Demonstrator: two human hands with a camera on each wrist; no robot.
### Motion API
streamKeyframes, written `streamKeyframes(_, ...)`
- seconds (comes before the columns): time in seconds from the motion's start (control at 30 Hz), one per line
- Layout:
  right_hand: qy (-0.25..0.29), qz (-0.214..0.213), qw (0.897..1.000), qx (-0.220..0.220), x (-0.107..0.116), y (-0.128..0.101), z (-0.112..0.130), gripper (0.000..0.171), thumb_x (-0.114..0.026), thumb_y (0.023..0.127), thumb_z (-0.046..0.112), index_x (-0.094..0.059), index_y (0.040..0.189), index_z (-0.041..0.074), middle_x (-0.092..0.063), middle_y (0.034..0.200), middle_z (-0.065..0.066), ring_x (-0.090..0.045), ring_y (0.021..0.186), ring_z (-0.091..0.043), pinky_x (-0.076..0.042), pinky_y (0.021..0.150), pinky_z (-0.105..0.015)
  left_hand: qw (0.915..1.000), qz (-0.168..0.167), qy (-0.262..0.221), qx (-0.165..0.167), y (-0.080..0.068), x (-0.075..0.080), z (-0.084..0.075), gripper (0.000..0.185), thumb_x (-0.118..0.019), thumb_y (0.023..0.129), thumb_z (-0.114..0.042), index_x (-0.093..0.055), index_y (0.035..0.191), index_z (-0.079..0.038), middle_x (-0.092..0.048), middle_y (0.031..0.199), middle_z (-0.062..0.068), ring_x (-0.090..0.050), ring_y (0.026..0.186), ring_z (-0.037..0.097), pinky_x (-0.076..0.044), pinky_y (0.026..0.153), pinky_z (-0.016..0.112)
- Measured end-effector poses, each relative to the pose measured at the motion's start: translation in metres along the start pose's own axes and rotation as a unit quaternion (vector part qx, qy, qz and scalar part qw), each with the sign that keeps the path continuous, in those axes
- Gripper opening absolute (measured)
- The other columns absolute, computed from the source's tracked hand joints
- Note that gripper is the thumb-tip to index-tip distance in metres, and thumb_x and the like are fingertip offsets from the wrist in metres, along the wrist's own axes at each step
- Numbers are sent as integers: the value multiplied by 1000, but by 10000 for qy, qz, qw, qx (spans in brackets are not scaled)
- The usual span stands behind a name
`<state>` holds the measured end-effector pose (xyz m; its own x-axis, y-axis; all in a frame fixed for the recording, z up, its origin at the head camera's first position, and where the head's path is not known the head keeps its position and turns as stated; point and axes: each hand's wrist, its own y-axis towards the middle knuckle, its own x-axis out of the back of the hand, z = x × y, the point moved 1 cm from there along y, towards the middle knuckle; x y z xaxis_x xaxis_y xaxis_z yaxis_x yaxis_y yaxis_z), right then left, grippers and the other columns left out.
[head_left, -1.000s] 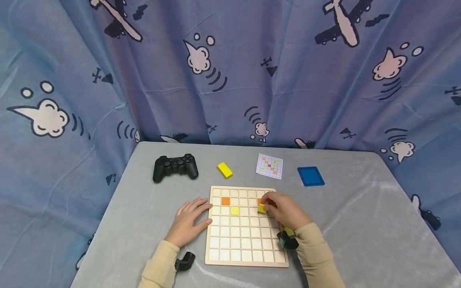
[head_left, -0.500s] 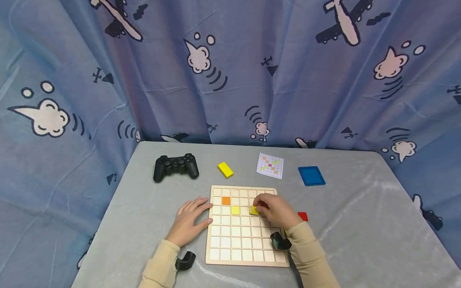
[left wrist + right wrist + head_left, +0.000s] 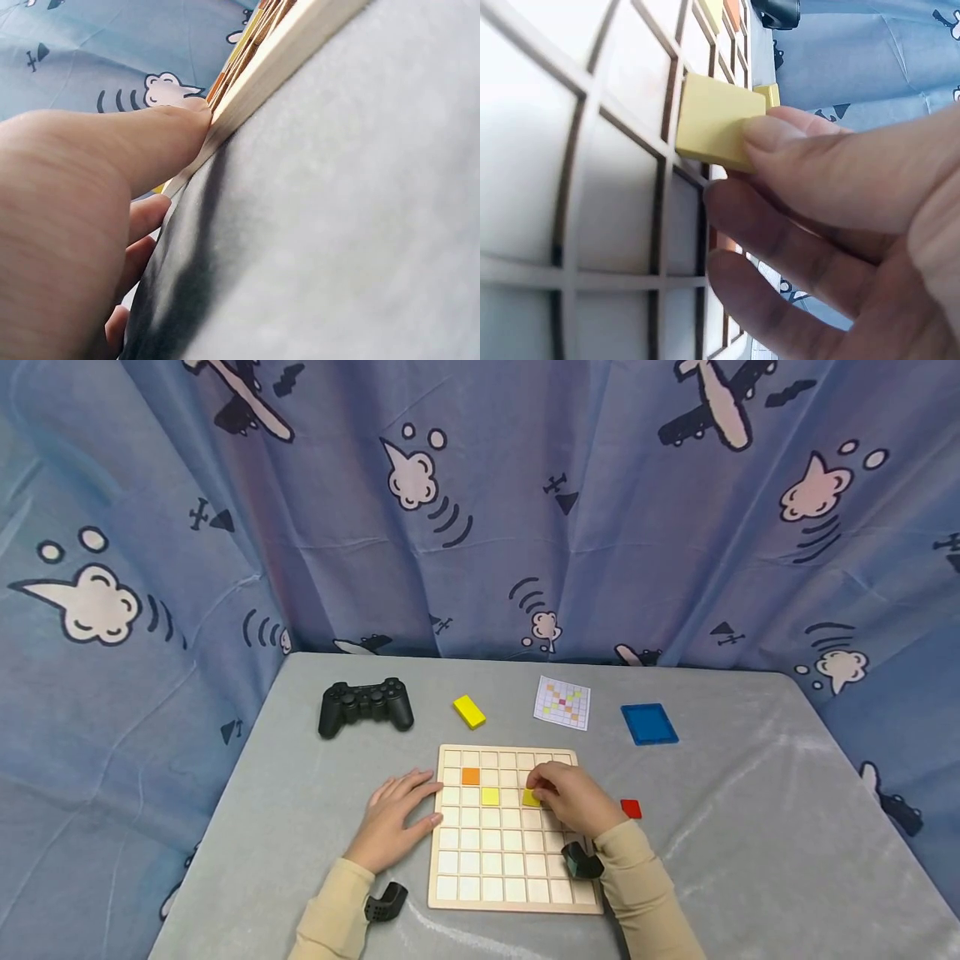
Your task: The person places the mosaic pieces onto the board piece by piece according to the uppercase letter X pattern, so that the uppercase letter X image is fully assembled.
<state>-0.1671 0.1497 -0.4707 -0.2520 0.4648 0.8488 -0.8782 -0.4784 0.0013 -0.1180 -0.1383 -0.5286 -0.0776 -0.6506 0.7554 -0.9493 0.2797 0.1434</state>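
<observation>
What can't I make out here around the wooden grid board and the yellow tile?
- Head view: right hand hides board cells beneath it, including whether the yellow square tile is seated.
- Head view: small paper pattern card too small to read.
- Left wrist view: left hand blocks most of the wooden grid board.

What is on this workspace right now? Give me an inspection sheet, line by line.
Surface: grey cloth-covered table.
Job's things: square wooden grid board; small yellow square tile; orange tile and second yellow tile seated in cells.
Clutter: black game controller, yellow block, printed pattern card, blue tray, red tile.
Grippers: right hand pinches the tile; left hand rests flat on the board's edge.
Cables: nothing seen.
Surroundings: blue aeroplane-print curtain.
</observation>
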Motion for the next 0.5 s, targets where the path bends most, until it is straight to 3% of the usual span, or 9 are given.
streamKeyframes(0.5,-157,-139,9998,-24,-4,-1,1,10,-71,85,4,-66,91,11,-61,90,3,-52,76,-9,-53,71,-27,10000,7,-53,16,0,2,-3,45,-65,90,-38,-58,132,-23,-47,145,1,-33,141,24,-15,117,49)
